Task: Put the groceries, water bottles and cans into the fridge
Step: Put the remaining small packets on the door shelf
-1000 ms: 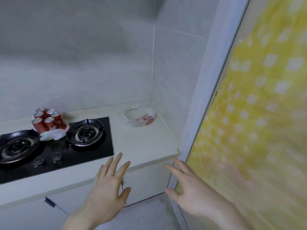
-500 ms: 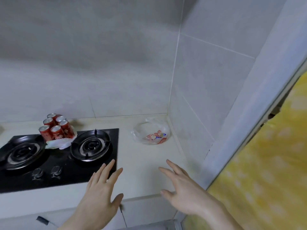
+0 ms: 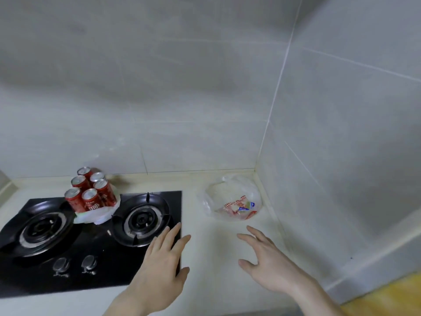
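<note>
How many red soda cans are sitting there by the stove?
6 red cans, packed upright in one cluster on a white plastic bag, at the back of the hob between its two burners. None seems hidden.

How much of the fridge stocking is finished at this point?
Nothing visibly done: no fridge in view. The six red cans stand between the burners; the plastic bag lies in the counter corner. Left hand and right hand are open, holding nothing. Everything visible is left.
</note>
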The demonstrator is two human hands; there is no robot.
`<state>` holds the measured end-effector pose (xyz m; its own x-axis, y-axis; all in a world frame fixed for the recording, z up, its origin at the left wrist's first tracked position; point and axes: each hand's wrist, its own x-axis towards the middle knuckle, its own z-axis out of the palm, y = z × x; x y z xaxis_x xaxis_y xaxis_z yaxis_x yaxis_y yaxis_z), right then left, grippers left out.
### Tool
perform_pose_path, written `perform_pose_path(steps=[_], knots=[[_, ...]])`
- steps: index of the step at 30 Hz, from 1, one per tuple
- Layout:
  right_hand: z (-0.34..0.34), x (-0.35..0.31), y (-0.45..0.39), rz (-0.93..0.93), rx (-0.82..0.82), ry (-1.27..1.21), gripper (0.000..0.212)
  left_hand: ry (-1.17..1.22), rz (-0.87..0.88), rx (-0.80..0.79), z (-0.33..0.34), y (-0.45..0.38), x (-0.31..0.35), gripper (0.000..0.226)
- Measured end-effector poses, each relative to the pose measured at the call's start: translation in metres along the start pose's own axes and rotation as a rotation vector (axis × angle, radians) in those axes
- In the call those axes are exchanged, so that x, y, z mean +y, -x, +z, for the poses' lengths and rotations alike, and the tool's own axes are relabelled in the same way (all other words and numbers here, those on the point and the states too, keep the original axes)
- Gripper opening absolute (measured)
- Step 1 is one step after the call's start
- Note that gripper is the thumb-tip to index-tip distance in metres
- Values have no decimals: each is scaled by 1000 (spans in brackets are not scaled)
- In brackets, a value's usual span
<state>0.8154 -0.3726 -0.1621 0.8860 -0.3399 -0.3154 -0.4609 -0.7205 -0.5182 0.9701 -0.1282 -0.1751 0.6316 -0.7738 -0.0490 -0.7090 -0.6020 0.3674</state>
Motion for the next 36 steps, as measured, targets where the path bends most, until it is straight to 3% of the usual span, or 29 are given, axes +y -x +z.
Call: perform_pose_path(steps=[10, 26, 33, 36], knots=[[9, 11, -83, 120, 72, -44, 59, -27, 85, -99, -9, -91, -52, 71], [-12, 97, -239, 200, 68, -45, 52, 34, -158, -111, 25, -173, -69, 68], [3, 134, -296, 303, 53, 34, 43, 38, -209, -123, 43, -194, -59, 67], [19, 153, -316, 331, 12, 72, 49, 52, -224, -146, 50, -200, -55, 65]])
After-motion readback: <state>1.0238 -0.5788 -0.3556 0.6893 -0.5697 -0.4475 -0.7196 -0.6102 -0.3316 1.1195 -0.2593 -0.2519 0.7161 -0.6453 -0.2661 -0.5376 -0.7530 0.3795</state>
